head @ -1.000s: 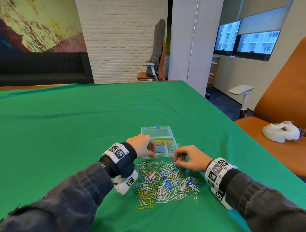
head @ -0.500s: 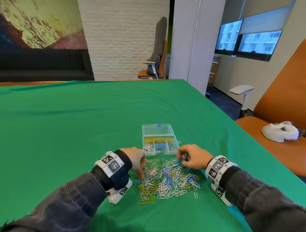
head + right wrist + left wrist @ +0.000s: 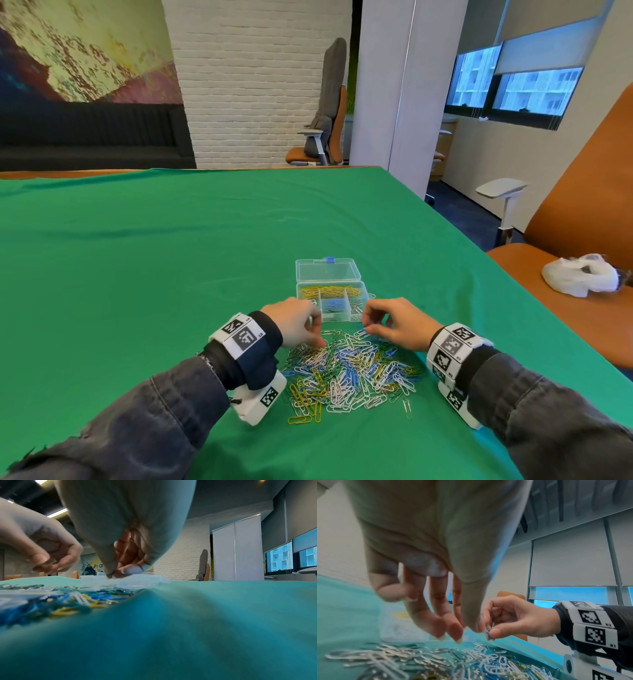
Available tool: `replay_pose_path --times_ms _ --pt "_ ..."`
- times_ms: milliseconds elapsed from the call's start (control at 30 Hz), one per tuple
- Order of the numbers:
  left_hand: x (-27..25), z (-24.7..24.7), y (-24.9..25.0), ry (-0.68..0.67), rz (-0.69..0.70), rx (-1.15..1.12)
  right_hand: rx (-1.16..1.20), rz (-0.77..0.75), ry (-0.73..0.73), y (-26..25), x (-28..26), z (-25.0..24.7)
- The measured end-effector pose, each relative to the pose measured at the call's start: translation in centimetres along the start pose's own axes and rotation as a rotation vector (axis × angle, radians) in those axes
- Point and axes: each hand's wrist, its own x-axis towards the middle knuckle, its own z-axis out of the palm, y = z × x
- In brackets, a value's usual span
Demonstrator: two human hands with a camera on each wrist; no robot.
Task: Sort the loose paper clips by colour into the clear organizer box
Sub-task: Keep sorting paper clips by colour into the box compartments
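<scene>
A heap of loose paper clips [image 3: 352, 373] in white, blue, yellow, green and silver lies on the green cloth between my hands. Just beyond it stands the clear organizer box [image 3: 343, 318], lid [image 3: 327, 270] folded back. Yellow clips [image 3: 329, 292] fill its rear section and blue clips [image 3: 334, 304] its middle front one. My right hand [image 3: 366, 329] pinches a blue clip [image 3: 488, 631] between thumb and forefinger, just in front of the box. My left hand [image 3: 317, 337] hovers with bent fingertips over the heap's far left edge. Whether it holds a clip is unclear.
The green cloth [image 3: 171, 274] covers the table, with its right edge close by. An orange chair with a white crumpled bag [image 3: 579, 277] on its seat stands at that edge. Open cloth lies left of and behind the box.
My left hand went from the box down into the heap, then rose toward the heap's far edge. My right hand stayed near the box's front right, lifting slightly.
</scene>
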Motion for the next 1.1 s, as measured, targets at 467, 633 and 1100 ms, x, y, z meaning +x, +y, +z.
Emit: replay_pose_path --times_ms 467,633,1100 --pt "5.2 0.7 3.5 0.28 0.074 -0.057 0.172 0.025 0.207 -0.2 0.2 -0.1" --pt "6.5 -1.4 1.4 0.439 -0.116 -0.077 0.133 0.05 0.164 0.4 0.4 0.1" --pt "4.3 -1.8 -0.4 0.184 -0.073 -0.11 0.07 0.03 0.11 0.7 0.3 0.3"
